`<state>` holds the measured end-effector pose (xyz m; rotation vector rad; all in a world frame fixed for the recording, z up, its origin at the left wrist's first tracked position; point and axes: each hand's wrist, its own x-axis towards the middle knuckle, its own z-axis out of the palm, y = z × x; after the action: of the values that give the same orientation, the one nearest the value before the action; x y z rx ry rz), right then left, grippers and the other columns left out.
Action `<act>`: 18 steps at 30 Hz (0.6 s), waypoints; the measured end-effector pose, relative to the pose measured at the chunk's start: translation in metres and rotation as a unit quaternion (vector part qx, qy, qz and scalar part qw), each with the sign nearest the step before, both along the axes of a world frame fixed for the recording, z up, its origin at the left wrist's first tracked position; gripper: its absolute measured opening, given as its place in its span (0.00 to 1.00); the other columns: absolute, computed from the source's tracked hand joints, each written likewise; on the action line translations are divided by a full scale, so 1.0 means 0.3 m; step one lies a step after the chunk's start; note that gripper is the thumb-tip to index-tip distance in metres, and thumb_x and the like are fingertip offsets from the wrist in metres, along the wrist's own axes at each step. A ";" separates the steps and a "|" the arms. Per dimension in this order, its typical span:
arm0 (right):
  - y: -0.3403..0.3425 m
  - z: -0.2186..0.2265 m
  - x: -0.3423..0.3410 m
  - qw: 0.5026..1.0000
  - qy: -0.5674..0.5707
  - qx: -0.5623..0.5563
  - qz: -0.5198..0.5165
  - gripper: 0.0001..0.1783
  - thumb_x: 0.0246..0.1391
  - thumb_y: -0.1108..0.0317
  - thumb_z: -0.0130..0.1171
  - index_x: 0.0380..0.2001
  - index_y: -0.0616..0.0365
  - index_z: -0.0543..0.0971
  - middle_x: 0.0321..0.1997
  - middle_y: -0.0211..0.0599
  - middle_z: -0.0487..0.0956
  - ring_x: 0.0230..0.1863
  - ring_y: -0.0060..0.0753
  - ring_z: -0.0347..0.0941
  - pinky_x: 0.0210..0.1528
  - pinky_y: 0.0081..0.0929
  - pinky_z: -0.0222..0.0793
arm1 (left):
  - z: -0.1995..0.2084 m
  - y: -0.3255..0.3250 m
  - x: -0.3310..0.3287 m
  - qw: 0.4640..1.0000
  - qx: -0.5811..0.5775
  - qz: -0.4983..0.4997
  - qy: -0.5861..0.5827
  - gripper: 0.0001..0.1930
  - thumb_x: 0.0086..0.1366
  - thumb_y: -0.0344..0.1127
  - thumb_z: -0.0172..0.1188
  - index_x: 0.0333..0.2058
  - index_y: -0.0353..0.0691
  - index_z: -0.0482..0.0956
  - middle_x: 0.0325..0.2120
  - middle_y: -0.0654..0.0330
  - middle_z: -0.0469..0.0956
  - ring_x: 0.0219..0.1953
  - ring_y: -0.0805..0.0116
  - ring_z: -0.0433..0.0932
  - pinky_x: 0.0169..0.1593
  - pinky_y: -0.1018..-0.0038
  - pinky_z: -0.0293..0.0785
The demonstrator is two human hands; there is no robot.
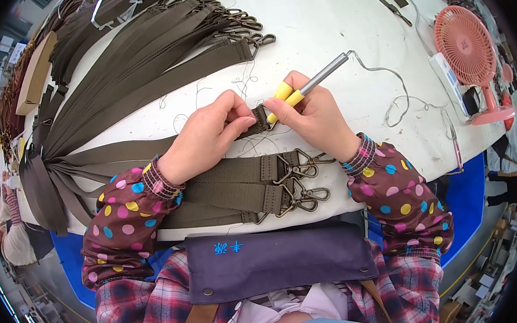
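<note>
My left hand [210, 132] is closed in a pinch at the stitched end of a dark olive webbing strap [259, 117]. My right hand [316, 117] grips a pen-shaped corded tool [324, 74] with a silver barrel and yellow parts toward its lower end. That yellow end points down at the metal ring on the strap end, close to my left fingertips; whether it touches cannot be made out. Below my hands, several finished-looking strap ends with bronze snap hooks [304, 199] lie side by side near the table's front edge.
A large fanned bundle of olive straps [142, 67] with metal hooks covers the table's left side. Loose threads [199, 96] lie on the white tabletop [351, 26]. The tool's thin cord [401, 83] trails right, toward a pink fan [465, 42]. A cardboard box [36, 73] stands far left.
</note>
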<state>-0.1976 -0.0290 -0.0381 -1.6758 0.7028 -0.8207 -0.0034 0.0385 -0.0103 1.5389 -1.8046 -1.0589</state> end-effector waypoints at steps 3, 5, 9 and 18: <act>0.006 0.004 0.011 0.999 0.010 -0.039 -0.003 0.15 0.55 0.64 0.60 0.27 0.60 0.67 0.18 0.30 0.73 0.19 0.15 0.66 0.20 0.17 0.62 | -0.014 -0.001 0.018 0.999 0.033 0.007 0.041 0.05 0.66 0.29 0.53 0.34 0.36 0.67 0.30 0.62 0.76 0.32 0.78 0.75 0.37 0.80 0.72; 0.005 0.000 0.013 0.998 0.022 -0.051 -0.013 0.15 0.54 0.64 0.61 0.27 0.60 0.66 0.17 0.31 0.73 0.18 0.17 0.68 0.20 0.19 0.62 | -0.010 -0.002 0.018 0.999 0.035 0.006 0.042 0.05 0.66 0.29 0.52 0.34 0.36 0.67 0.30 0.62 0.75 0.33 0.78 0.74 0.37 0.80 0.72; 0.004 -0.006 0.012 0.997 0.041 -0.065 -0.008 0.16 0.54 0.64 0.61 0.27 0.60 0.66 0.17 0.32 0.72 0.18 0.19 0.68 0.20 0.19 0.63 | -0.033 -0.002 0.020 0.998 0.002 0.015 0.067 0.08 0.65 0.32 0.54 0.33 0.35 0.66 0.25 0.57 0.77 0.30 0.70 0.78 0.35 0.75 0.73; 0.003 -0.010 0.009 0.996 0.053 -0.075 -0.013 0.16 0.54 0.62 0.61 0.27 0.60 0.65 0.16 0.34 0.71 0.17 0.23 0.68 0.20 0.22 0.63 | -0.022 -0.008 0.012 0.989 0.058 0.045 0.130 0.05 0.68 0.29 0.50 0.33 0.34 0.65 0.30 0.58 0.77 0.34 0.74 0.78 0.38 0.79 0.75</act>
<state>-0.1948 -0.0280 -0.0410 -1.8595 0.7525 -0.8246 0.0001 0.0361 -0.0168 1.4571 -1.5072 -1.2760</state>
